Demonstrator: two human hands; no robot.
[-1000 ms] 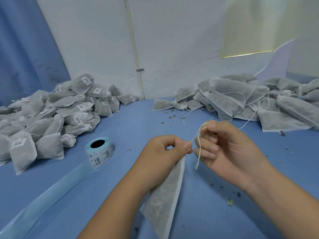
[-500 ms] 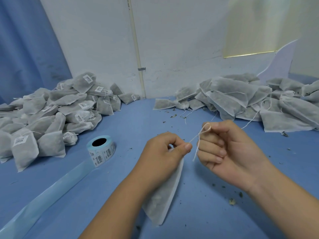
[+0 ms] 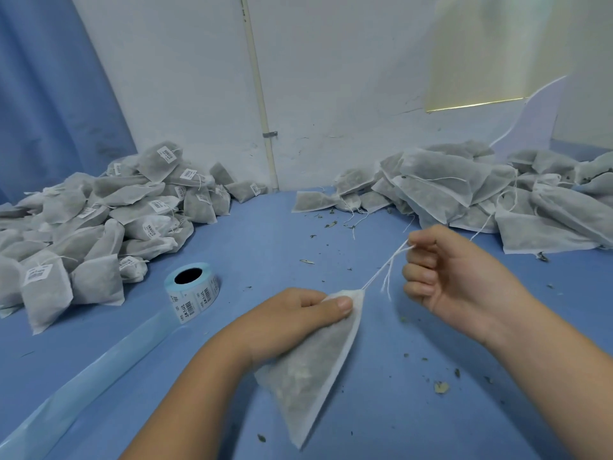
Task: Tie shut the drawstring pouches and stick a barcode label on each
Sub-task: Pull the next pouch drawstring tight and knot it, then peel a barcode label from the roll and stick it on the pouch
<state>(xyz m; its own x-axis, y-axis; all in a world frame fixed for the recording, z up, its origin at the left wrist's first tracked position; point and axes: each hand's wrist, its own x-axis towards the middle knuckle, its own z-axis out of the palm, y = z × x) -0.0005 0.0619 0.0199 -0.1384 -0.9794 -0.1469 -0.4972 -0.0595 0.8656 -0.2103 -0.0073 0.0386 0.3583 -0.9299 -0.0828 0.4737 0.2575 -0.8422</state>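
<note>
The left grip [image 3: 292, 323] is pinched on the neck of the pouch [image 3: 311, 370], whose long body trails down toward the person over the table [image 3: 282, 234], while the right grip [image 3: 454, 277], curled round the drawstring [image 3: 381, 273], sits up and right of it, string taut between them.

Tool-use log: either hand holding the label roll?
No, the label roll lies on the table, clear of left hand and right hand.
</note>
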